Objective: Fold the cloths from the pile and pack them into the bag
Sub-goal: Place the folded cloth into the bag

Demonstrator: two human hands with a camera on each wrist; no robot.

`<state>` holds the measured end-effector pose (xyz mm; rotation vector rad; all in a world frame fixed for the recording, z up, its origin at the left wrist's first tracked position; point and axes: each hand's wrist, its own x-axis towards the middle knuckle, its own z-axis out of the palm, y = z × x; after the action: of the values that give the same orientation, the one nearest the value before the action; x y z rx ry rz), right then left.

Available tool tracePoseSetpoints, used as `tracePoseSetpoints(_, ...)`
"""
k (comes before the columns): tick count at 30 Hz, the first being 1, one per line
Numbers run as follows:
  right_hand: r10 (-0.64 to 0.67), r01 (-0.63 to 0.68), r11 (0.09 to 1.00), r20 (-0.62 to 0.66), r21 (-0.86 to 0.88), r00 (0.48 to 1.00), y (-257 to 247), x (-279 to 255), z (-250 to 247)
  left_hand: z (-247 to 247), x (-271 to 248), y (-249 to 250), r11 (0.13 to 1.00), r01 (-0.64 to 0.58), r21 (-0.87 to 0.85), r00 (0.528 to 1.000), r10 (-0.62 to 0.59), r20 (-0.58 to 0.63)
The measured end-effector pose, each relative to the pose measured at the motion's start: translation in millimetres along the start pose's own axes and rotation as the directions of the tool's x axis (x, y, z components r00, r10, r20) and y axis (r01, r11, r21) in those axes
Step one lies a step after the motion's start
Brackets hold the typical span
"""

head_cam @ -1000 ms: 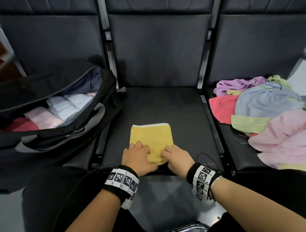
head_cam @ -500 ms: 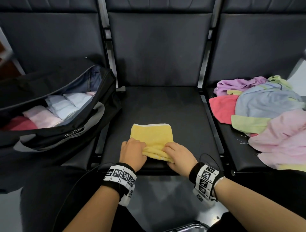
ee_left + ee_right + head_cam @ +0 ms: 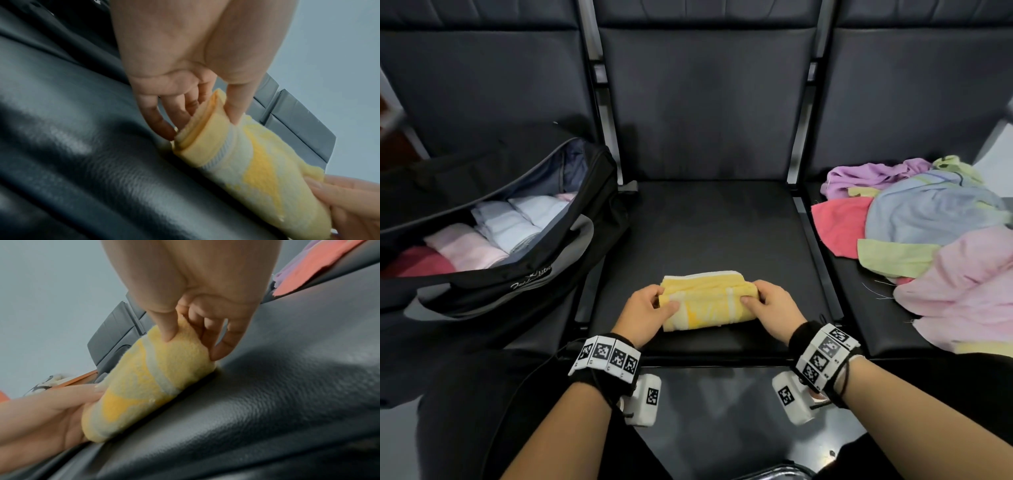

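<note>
A yellow cloth (image 3: 705, 301) lies rolled into a thick bundle near the front of the middle seat (image 3: 715, 233). My left hand (image 3: 645, 308) pinches its left end, thumb on top and fingers behind, as the left wrist view shows on the yellow cloth (image 3: 242, 155). My right hand (image 3: 770, 305) pinches the right end the same way, seen on the yellow cloth (image 3: 148, 381) in the right wrist view. The open black bag (image 3: 551, 274) sits on the left seat with several folded cloths inside. The pile of loose cloths (image 3: 935, 233) covers the right seat.
Three dark padded seats stand in a row with upright backrests behind them. Metal dividers (image 3: 815, 246) separate the seats. My dark-trousered legs fill the bottom of the head view, under the seat's front edge (image 3: 715, 353).
Both hands have rolled the near edge of the yellow cloth up and away from me, turning the flat fold into a thick bundle. The hands moved apart to its two ends.
</note>
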<state>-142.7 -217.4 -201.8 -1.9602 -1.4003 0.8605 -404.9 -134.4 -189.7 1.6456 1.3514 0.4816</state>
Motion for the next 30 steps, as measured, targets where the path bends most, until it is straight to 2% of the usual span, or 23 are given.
tracePoseSetpoints(9,0.129,-0.129,0.992,-0.063,-0.001,0.99,0,9,8,15,7,-7,1.0,0.016,-0.007,0.998,-0.016,-0.063)
tracePoseSetpoints(19,0.224,-0.227,0.973,-0.101,-0.029,0.969,5,21,17,25,18,-7,0.986,0.071,0.149,0.99,-0.051,-0.133)
tracePoseSetpoints(26,0.301,-0.297,0.949,0.026,-0.103,0.953,0,31,14,26,24,-12,0.967,0.127,0.222,0.984,-0.095,-0.148)
tracePoseSetpoints(30,0.318,-0.313,0.947,0.067,-0.074,0.946,-3,33,14,22,22,-16,0.966,0.128,0.223,0.988,-0.104,-0.118)
